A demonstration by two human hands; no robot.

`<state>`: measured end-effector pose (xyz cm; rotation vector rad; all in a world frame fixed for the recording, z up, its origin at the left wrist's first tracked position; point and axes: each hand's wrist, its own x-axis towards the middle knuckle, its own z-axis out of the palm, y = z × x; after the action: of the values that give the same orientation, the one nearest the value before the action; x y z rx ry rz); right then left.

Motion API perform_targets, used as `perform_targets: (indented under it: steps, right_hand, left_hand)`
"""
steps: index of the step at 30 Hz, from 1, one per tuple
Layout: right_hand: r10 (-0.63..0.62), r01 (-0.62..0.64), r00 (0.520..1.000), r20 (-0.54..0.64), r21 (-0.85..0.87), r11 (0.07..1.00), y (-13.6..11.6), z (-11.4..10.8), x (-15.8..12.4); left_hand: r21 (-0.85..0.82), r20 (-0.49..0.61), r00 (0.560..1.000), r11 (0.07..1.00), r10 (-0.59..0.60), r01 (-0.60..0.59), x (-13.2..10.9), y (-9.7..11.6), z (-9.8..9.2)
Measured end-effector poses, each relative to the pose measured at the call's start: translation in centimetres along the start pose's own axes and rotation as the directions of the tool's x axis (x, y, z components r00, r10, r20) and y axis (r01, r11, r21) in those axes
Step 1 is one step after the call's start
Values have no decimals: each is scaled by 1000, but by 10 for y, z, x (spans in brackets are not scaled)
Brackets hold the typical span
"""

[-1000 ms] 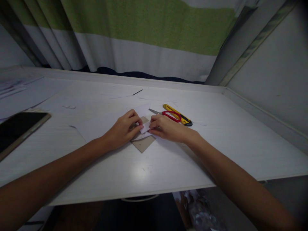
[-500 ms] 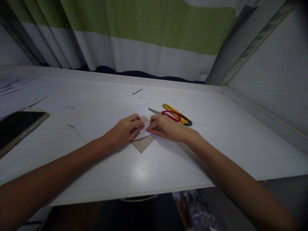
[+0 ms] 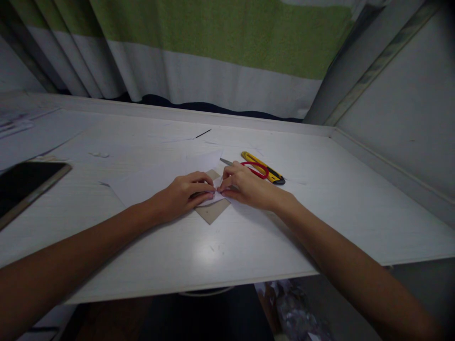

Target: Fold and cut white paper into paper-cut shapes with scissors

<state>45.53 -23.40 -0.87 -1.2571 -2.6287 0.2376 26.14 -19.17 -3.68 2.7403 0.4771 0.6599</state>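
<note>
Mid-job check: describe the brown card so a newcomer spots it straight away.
On the white desk, look to the middle, where the left hand and right hand nearly meet. Just beneath their fingertips lies the brown card, partly covered, one corner pointing toward the desk's near edge. Its dull grey-brown sets it apart from the white paper overlapping it.

Bare white tabletop offered open passage to the right of a yellow-and-black utility knife, while red-handled metal scissors crowded the far side of the bare right hand. A flat, dark-screened rectangular phone obstructed the left; a raised white rim bounded the back.
</note>
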Motion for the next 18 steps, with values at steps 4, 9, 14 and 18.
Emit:
perform_targets:
  steps: [4,9,14,18]
  right_hand:
    - [6,-7,1000,13,48,999,0,2,1]
    - [29,-29,999,-19,7,1000,-3,-3,-1]
    - [46,-46,999,-8,-27,999,-5,-8,-3]
    - [38,-37,999,10,-40,998,-4,-6,-3]
  left_hand:
    - [2,-1,1000,1000,-6,6,0,2,0]
    - [23,8,1000,1000,10,-10,1,4,0]
    - [39,27,1000,999,9,-11,0,4,0]
    - [46,32,999,999,11,-13,-1,3,2]
